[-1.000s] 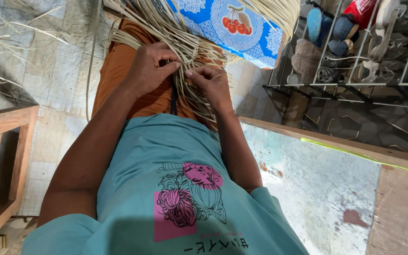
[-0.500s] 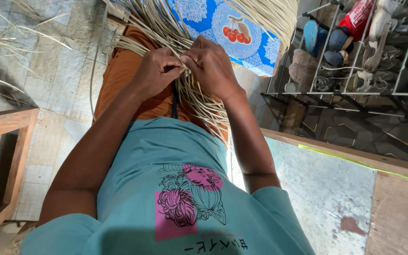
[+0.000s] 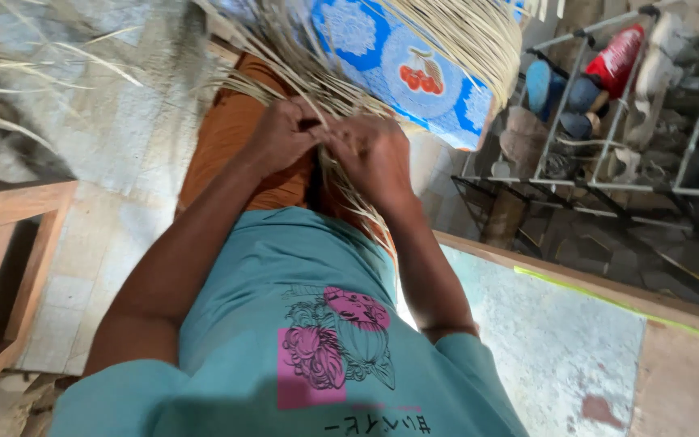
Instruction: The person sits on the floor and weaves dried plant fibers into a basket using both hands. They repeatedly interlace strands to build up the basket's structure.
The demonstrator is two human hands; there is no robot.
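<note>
Tiled floor (image 3: 82, 251) is showing beside a wooden frame (image 3: 10, 243), and a metal rack (image 3: 608, 162) of shoes is standing off to the right. Both hands are meeting over the lap: the left hand (image 3: 281, 133) and right hand (image 3: 374, 154) are each pinching pale straw strands (image 3: 341, 101), fingers curled tight, likely keeping the weave taut. Loose strands are fanning upward across a blue patterned cloth (image 3: 398, 65), staying within reach.
</note>
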